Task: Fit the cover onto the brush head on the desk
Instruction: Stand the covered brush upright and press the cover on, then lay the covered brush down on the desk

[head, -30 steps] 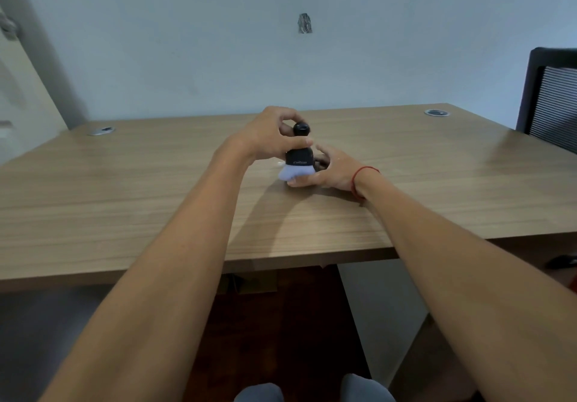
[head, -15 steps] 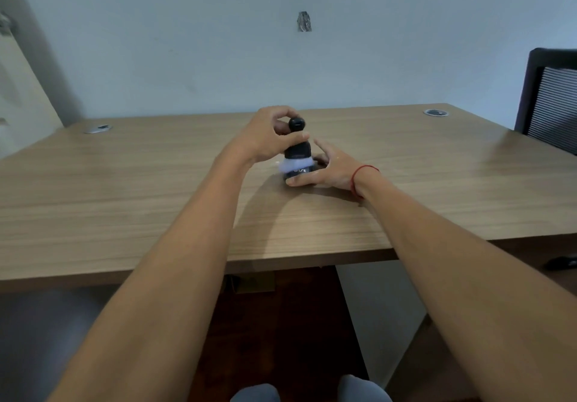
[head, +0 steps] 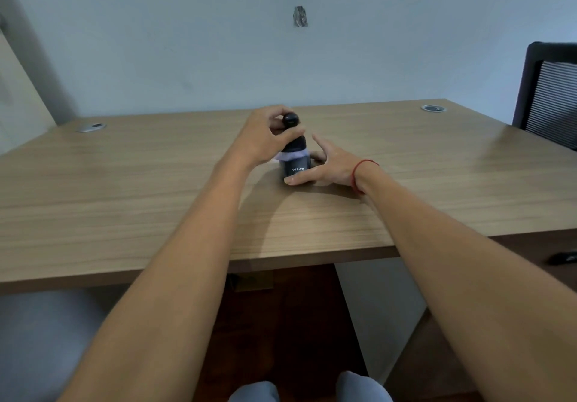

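Desk (head: 131, 202) is mostly bare: two cable grommets, one far left (head: 91, 127) and one far right (head: 433, 108), both well apart from the work. Black mesh chair (head: 551, 89) at the right edge, small dark patch on the wall (head: 300, 17) behind. Nothing stands between the hands and the parts.

Brush (head: 293, 134) stands upright mid-desk, bristles down. Left hand (head: 265, 139) has its fingers closed around the black handle, just below the knob. Pale bristles (head: 288, 154) show only as a thin band above the dark cover (head: 296, 169) — cover sits on the desk with white lettering facing the camera. Right hand (head: 331, 164) steadies the cover: thumb lies along its base, index finger is lifted clear, so a loose, half-open hold. How far the head is seated — can't tell, blurred at the rim.

Versus one second ago: bristles were then fully exposed and splayed by the right hand's fingers; now they are mostly inside the cover, and the handle sits higher.
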